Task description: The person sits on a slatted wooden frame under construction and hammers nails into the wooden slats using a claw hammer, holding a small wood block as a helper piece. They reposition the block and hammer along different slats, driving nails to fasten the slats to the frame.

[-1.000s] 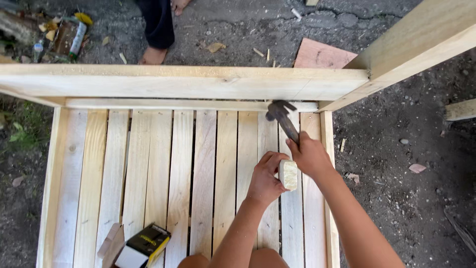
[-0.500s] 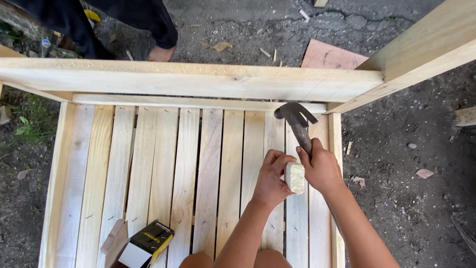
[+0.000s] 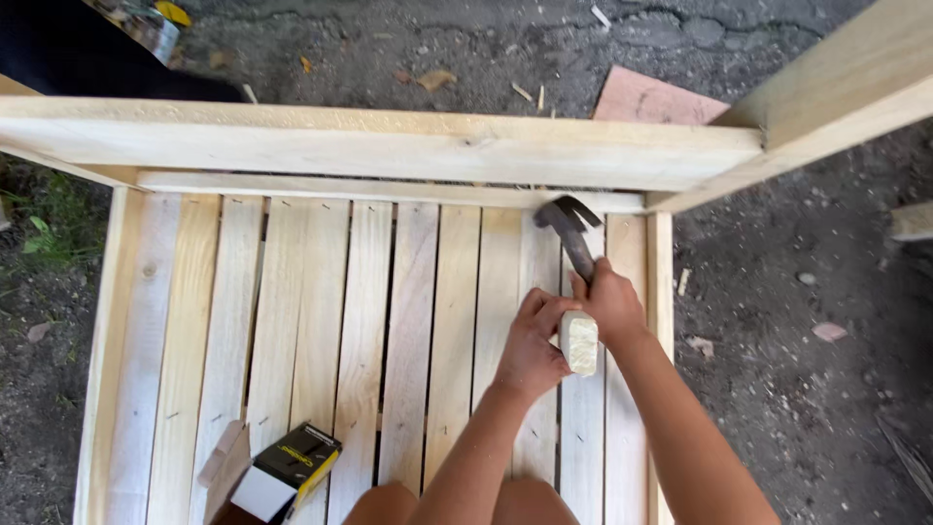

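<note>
Two hands: I see both of my bare hands meet on one hammer above a pale slatted frame.
Right hand: my right hand is closed round the wooden handle, fingers wrapped tight just below the metal neck.
Left hand: my left hand cups the handle from the left, fingers curled against it near the pale butt end.
Hammer: its dark claw head lies at the far end of the slats, just beside the far rail; I cannot tell whether the head touches the wood. The handle runs back toward me, its cut end showing between my two hands.
Frame: roughly a dozen slats run near to far, small nail heads dotting them in rows near the far end and toward the near end.
Post: a thick beam slants off to the far right from the rail's corner.
Box: a small black, yellow and white carton lies open on the near left slats, beside a wood scrap.
Ground: dark dirt on the right, with chips and a reddish board piece beyond the rail.
Bystander: a dark-clothed person at far left, mostly out of frame.
</note>
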Available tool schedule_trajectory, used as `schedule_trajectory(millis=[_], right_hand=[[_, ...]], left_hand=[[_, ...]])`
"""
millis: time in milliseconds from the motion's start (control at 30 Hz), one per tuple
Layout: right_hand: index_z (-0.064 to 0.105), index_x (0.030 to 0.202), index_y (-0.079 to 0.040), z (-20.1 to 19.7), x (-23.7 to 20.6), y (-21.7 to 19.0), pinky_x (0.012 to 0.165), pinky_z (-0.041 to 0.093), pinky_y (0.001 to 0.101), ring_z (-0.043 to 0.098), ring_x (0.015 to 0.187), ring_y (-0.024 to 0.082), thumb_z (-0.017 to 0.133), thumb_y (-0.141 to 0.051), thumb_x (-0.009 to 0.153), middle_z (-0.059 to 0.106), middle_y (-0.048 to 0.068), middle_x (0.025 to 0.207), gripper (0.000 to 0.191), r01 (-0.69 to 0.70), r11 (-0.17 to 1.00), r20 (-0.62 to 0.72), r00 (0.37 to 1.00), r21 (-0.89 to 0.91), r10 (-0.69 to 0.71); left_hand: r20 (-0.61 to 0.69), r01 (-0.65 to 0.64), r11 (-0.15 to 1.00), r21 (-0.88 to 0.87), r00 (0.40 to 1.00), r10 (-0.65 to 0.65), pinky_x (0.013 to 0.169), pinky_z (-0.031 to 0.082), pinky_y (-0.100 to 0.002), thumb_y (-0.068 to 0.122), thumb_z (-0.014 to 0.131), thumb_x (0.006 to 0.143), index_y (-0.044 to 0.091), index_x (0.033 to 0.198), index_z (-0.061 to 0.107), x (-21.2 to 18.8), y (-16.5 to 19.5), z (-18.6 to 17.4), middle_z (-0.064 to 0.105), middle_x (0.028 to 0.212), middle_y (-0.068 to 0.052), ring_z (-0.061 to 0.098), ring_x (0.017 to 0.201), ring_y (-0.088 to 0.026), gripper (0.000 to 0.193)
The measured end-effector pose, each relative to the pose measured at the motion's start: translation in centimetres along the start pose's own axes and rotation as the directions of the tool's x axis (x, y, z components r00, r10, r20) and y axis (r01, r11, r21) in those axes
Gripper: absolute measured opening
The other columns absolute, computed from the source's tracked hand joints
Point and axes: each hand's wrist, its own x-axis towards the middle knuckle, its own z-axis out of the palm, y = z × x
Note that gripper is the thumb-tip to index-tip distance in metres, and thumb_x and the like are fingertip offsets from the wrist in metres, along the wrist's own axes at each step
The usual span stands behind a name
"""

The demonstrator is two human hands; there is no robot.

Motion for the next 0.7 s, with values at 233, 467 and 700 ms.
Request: schedule_trajectory(millis=[233,467,700], right_hand=[[0.058,0.104,0.002,0.7,0.0,3.8,0.074,0.060,0.0549,0.076,0.078,0.048,0.056,-0.047,0.099,0.073,0.033,0.084,0.049,-0.337,0.925,0.119,0.940,0.173,0.320],[0.054,0.107,0.000,4.9,-5.5,6.8,0.076,0.052,0.0604,0.066,0.088,0.056,0.061,-0.047,0.098,0.069,0.035,0.088,0.048,-0.310,0.930,-0.166,0.924,0.197,0.343],[0.052,0.109,-0.003,4.6,-5.2,5.2,0.077,0.054,0.0608,0.068,0.085,0.055,0.059,-0.042,0.099,0.070,0.033,0.088,0.041,-0.331,0.940,-0.248,0.907,0.082,0.341]], left_hand=[[-0.044,0.019,1.000,0.025,0.999,-0.018,0.079,0.058,-0.035,0.008,0.082,0.067,0.010,0.108,0.061,0.1,2.2,-0.3,0.057,0.108,-0.008,0.065,0.093,-0.026,0.047],[-0.276,-0.145,0.981,0.130,0.945,0.176,0.096,0.058,-0.040,0.014,0.080,0.088,0.013,0.104,0.062,-2.4,5.9,3.5,0.070,0.108,-0.010,0.069,0.108,-0.028,0.024],[-0.251,-0.455,0.886,0.087,0.851,0.461,0.118,0.050,-0.053,0.007,0.074,0.087,0.009,0.110,0.058,-6.7,3.8,0.2,0.067,0.121,-0.014,0.063,0.129,-0.040,0.028]])
